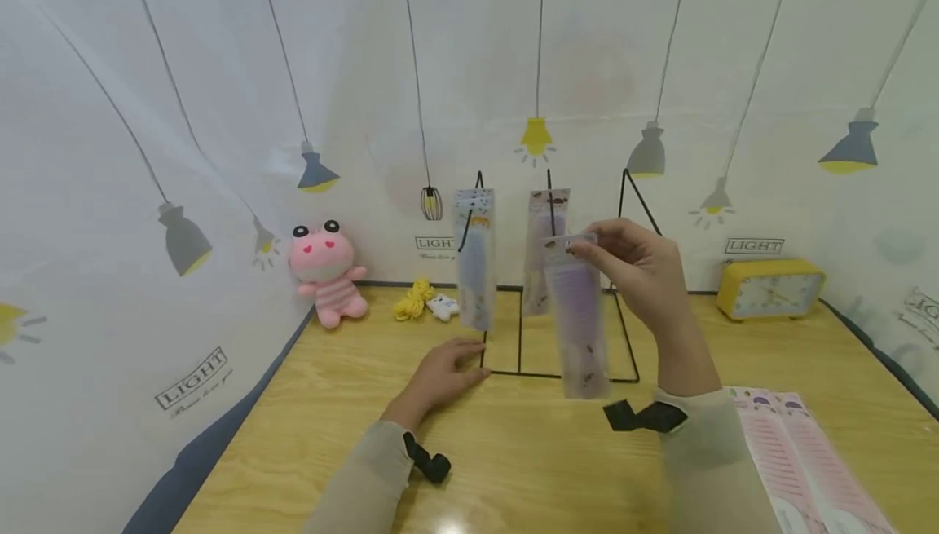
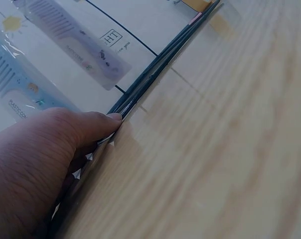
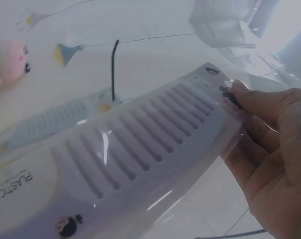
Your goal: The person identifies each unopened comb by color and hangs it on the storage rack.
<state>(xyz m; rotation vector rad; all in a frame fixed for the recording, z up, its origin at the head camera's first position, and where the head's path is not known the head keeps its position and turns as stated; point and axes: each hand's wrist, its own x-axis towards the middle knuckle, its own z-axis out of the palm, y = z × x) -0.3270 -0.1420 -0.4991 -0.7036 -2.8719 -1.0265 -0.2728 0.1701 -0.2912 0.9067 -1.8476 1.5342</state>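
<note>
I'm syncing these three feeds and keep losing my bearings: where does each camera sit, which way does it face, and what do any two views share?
Head: worn on the head, facing forward and down at the wire rack on the table; both forearms, left hand and right hand show.
Left wrist: low by the tabletop, looking along the rack's base; the left hand presses there.
Right wrist: looks past the right hand's fingers at the purple comb pack they pinch.
Shared: head and right wrist both show that pack and the pink plush.
</note>
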